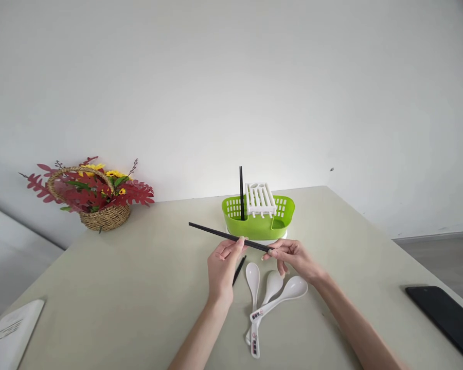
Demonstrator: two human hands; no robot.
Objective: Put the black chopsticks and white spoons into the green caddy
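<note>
Both hands hold black chopsticks raised above the table, tilted down toward the right. My left hand pinches them around the middle, and my right hand grips their right end. Whether it is one pair lying together is hard to make out. Just behind stands a green basket with a white slatted rack on it. More black chopsticks stand upright in its left part. Below my hands lie three white spoons with crossed handles. Another black chopstick end shows beside my left wrist, the rest hidden.
A wicker basket of red and yellow artificial flowers stands at the table's back left by the wall. A white object with printed lines lies at the front left. On the right edge lies a black phone.
</note>
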